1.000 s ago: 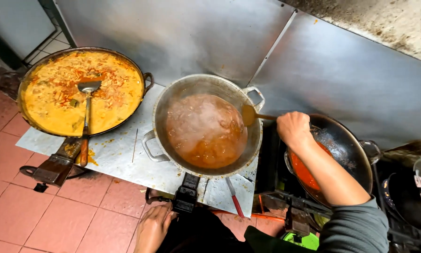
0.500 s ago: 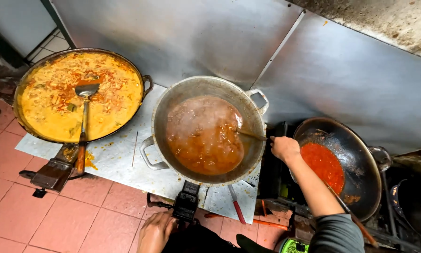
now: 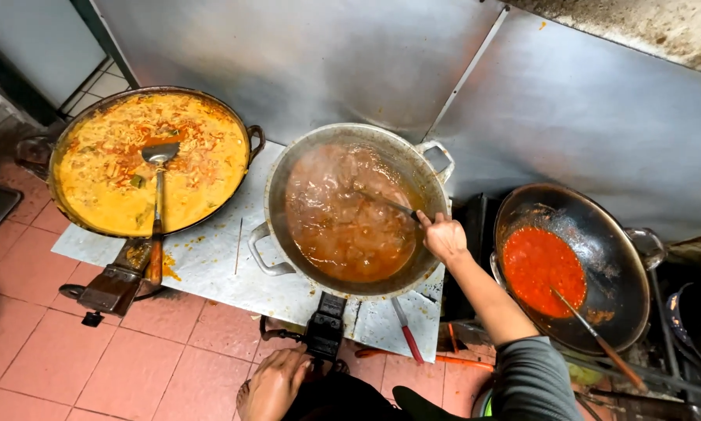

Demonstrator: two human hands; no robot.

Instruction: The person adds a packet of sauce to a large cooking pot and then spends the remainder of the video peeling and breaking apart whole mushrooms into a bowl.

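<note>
Head view: right hand (image 3: 444,238) grips a ladle handle (image 3: 385,203) at the pot's (image 3: 350,140) right rim, the bowl sunk in brown stew (image 3: 342,226) at frame centre. Left hand (image 3: 276,382), lower centre, closes on a burner knob (image 3: 323,331). Stirring looks under way; a steady sweep suits next. Left, a yellow curry pan (image 3: 77,226); right, a red-sauce wok (image 3: 623,288).
</note>
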